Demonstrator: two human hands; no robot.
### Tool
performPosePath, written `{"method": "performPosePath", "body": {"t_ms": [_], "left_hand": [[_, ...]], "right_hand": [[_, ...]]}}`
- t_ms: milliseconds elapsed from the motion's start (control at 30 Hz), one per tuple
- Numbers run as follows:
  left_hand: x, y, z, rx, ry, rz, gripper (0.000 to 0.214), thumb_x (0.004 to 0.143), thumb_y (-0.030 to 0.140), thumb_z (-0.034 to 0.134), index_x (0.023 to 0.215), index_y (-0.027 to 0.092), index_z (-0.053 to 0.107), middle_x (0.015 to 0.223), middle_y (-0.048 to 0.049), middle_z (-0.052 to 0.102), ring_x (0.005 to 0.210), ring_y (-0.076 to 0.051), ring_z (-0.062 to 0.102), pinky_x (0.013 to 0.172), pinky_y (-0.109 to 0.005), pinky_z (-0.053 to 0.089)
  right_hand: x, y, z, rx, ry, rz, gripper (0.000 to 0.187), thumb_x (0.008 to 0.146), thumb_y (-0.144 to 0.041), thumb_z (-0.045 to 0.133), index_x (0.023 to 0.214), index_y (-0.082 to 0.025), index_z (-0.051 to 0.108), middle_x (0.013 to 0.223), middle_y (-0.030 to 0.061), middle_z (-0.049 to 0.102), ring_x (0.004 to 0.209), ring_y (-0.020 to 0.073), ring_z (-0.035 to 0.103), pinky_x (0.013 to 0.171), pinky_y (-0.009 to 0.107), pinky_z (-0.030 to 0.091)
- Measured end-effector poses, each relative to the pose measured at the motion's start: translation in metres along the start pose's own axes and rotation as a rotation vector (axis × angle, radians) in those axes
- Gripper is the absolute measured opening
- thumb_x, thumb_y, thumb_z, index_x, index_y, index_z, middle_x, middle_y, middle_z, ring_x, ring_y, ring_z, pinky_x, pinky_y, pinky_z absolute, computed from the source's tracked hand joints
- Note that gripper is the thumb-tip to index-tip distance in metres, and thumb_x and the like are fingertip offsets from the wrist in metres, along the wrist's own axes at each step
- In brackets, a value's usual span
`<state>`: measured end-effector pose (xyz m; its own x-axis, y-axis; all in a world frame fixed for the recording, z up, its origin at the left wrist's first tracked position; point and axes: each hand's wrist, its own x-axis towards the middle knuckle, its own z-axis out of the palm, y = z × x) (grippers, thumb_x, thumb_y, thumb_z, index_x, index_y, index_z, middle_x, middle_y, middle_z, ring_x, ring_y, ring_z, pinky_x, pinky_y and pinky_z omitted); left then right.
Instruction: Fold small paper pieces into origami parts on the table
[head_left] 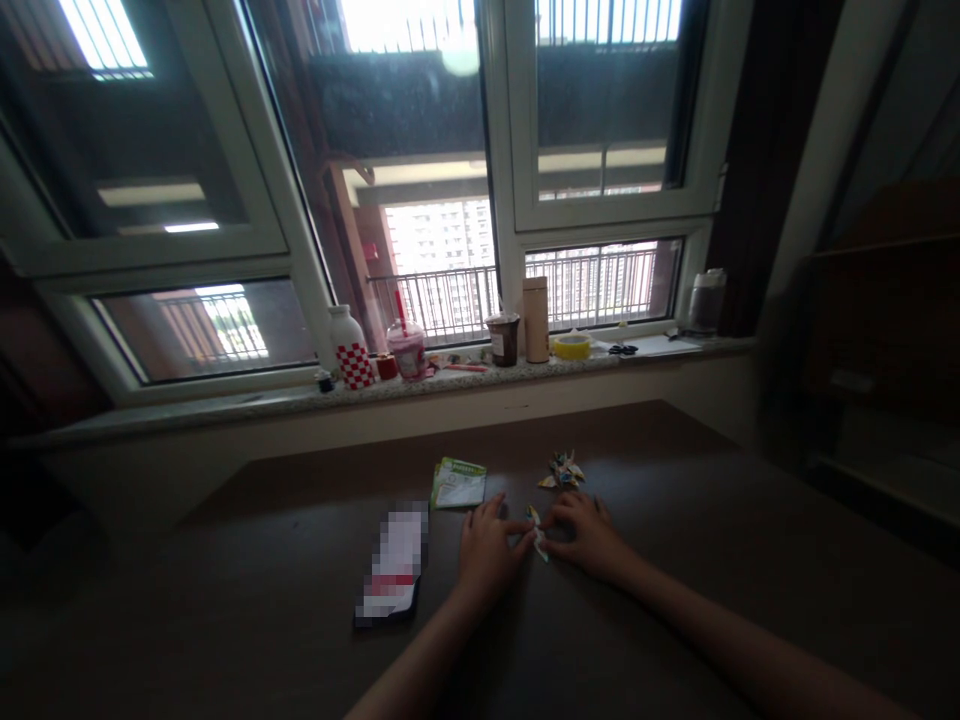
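Between my hands is a small, narrow piece of folded paper point(539, 543), white with yellow and green patches. My left hand point(489, 545) pinches its left side between thumb and fingers. From the other side, my right hand point(586, 535) pinches it too, thumb and index finger closed on the edge. The piece stays low over the brown table point(637, 650). Just beyond my right hand lies a small heap of similar folded paper pieces point(562, 470). A few green-and-white paper sheets point(460, 484) lie flat past my left hand.
A phone-shaped object point(394, 565), its face blurred out, lies left of my left hand. Along the windowsill point(450, 378) stand a checked bottle point(351, 350), a pink drink cup point(407, 350), a dark drink cup point(503, 340), a tan flask point(535, 320), yellow tape point(572, 347) and scissors point(622, 350).
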<state>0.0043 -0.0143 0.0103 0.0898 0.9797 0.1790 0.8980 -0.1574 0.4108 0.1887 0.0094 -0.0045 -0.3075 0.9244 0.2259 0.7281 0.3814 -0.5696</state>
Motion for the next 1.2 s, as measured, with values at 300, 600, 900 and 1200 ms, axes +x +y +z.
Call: {"method": "performPosePath", "body": {"t_ms": [300, 600, 900, 1200], "left_hand": [[0.0058, 0.0018, 0.0050, -0.004, 0.051, 0.016, 0.022, 0.079, 0.039, 0.068, 0.099, 0.041, 0.075, 0.143, 0.0011, 0.050, 0.132, -0.026, 0.042, 0.113, -0.047, 0.027], [0.0012, 0.0035, 0.0012, 0.087, 0.050, 0.017, 0.023, 0.081, 0.046, 0.064, 0.103, 0.050, 0.071, 0.150, 0.0049, 0.043, 0.136, -0.033, 0.034, 0.113, -0.060, 0.018], [0.0003, 0.0045, 0.0036, 0.147, 0.063, 0.020, 0.029, 0.081, 0.048, 0.063, 0.110, 0.050, 0.068, 0.153, 0.0025, 0.038, 0.140, -0.037, 0.027, 0.110, -0.070, 0.008], [-0.0004, 0.0032, 0.0084, 0.169, 0.108, 0.079, 0.032, 0.082, 0.041, 0.063, 0.114, 0.047, 0.067, 0.151, 0.0018, 0.040, 0.139, -0.034, 0.028, 0.112, -0.069, 0.004]], "right_hand": [[-0.0027, 0.0005, -0.0009, 0.004, -0.009, 0.003, 0.024, 0.075, -0.046, 0.070, 0.092, -0.029, 0.070, 0.115, 0.0036, 0.062, 0.122, 0.0280, 0.049, 0.113, 0.059, 0.014], [-0.0029, 0.0021, 0.0006, 0.025, -0.005, -0.008, 0.023, 0.075, -0.046, 0.070, 0.090, -0.029, 0.069, 0.115, 0.0036, 0.062, 0.122, 0.0281, 0.049, 0.112, 0.060, 0.013], [-0.0017, 0.0011, -0.0005, -0.007, -0.023, -0.003, 0.023, 0.076, -0.047, 0.068, 0.090, -0.029, 0.070, 0.116, 0.0036, 0.061, 0.122, 0.0279, 0.049, 0.112, 0.058, 0.014], [-0.0014, 0.0033, 0.0015, -0.004, -0.019, -0.002, 0.024, 0.075, -0.047, 0.068, 0.092, -0.029, 0.069, 0.115, 0.0034, 0.061, 0.123, 0.0279, 0.047, 0.112, 0.059, 0.013]]}}
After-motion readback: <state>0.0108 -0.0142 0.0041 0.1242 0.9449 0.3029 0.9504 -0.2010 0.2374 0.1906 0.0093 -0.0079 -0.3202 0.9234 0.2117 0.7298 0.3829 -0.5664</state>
